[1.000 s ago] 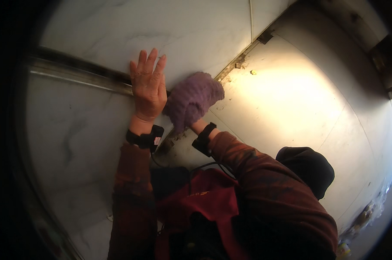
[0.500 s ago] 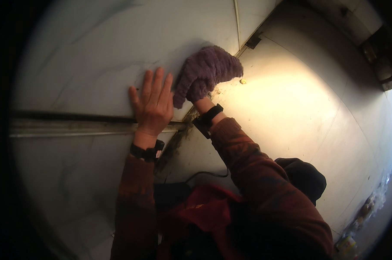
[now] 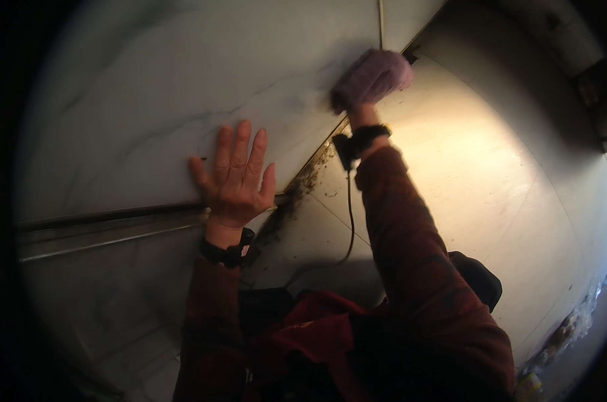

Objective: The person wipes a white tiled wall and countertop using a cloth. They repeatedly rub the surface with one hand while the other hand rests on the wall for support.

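I see purple cloth [image 3: 377, 75] covering right hand [image 3: 365, 112] | at right edge of panel [image 3: 149, 120] | its grip I cannot tell | left hand [image 3: 236, 184] released

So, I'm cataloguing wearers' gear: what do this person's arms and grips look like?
Long reddish-brown fabric sleeves with darker patches. Each wrist has a black strap with a boxy black device; the left device bears a small pale label, the right has a thin black cable. The left grip is bare; the right grip is hidden.
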Demonstrator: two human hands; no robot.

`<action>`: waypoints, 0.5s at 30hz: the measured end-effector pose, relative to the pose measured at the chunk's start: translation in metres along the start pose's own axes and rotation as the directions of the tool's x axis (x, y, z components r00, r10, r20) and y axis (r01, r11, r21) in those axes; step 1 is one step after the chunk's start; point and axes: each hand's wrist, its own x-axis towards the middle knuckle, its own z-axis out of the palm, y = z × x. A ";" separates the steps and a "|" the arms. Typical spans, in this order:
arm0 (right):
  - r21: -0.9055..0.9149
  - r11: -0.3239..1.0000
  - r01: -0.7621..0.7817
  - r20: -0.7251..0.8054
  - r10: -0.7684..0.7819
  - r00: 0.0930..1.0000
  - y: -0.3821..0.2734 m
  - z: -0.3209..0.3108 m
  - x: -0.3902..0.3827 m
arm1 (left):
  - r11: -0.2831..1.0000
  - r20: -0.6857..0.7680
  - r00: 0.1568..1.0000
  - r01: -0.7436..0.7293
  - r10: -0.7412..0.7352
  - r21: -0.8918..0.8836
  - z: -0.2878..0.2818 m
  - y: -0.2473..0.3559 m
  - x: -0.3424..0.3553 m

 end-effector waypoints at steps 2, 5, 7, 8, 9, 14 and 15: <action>0.062 0.996 0.069 0.110 -0.076 0.991 -0.043 0.009 -0.059 | 1.000 -0.006 1.000 0.017 -0.017 -0.023 -0.002 -0.001 0.000; 0.284 0.954 0.100 0.328 -0.195 0.924 -0.097 0.022 -0.139 | 1.000 -0.004 1.000 0.009 -0.009 -0.020 -0.003 -0.003 -0.002; 0.327 0.935 0.136 0.350 -0.253 0.902 -0.103 0.029 -0.152 | 1.000 0.010 1.000 -0.004 0.004 0.007 -0.003 -0.004 -0.004; 0.292 0.938 0.186 0.304 -0.275 0.912 -0.096 0.031 -0.146 | 1.000 -0.013 1.000 0.005 -0.005 -0.011 -0.002 -0.006 -0.007; 0.231 0.947 0.224 0.244 -0.279 0.929 -0.082 0.030 -0.127 | 1.000 -0.006 1.000 0.004 -0.004 -0.013 -0.002 -0.006 -0.006; 0.031 0.990 0.140 -0.028 -0.139 0.990 -0.004 0.002 0.009 | 1.000 -0.035 0.999 0.006 -0.007 -0.030 0.001 -0.004 -0.006; 0.023 0.993 0.115 -0.046 -0.114 0.992 -0.001 -0.003 0.025 | 0.999 -0.028 1.000 0.009 -0.010 -0.036 0.002 -0.003 -0.005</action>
